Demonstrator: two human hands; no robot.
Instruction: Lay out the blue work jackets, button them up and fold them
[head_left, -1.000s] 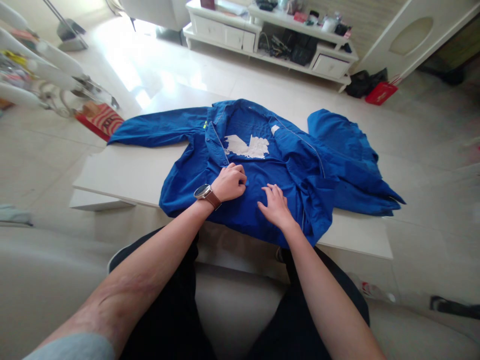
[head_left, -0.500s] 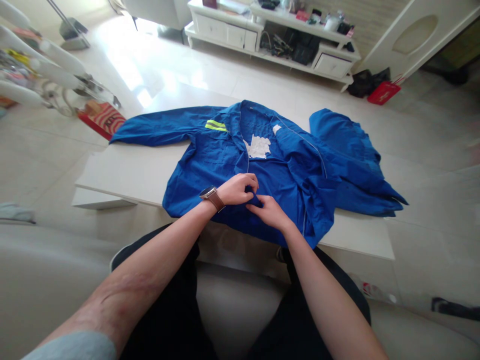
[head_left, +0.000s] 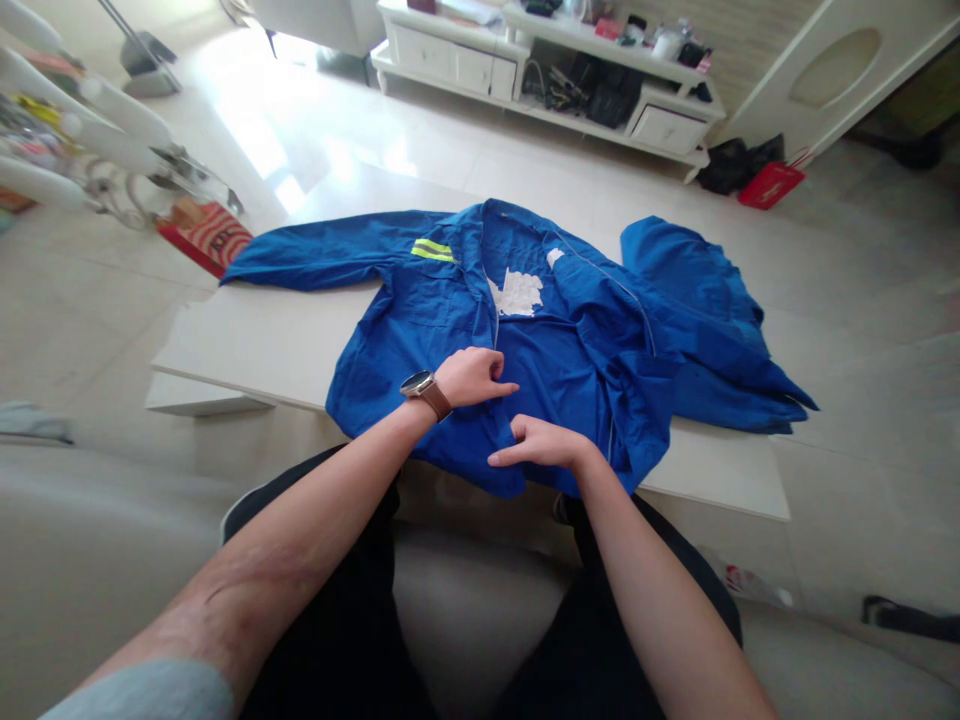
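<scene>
A blue work jacket lies spread with its front parted, a yellow-green reflective strip on the chest and a white patch showing inside. At the lower part of its front edge, my left hand, with a watch on the wrist, has its fingers curled on the cloth and its thumb stretched out. Just below and to the right, my right hand is also curled on the jacket, thumb pointing left. Both sets of fingertips are partly hidden.
The jacket rests on a low white table, one sleeve reaching left and the other bunched right. A red-striped paper bag stands beyond the left end. Against the far wall is a white cabinet, with a red bag near it.
The pinched fold of cloth between my hands has flattened. My right hand has moved slightly down, away from the left, and both thumbs now stretch out over the jacket.
</scene>
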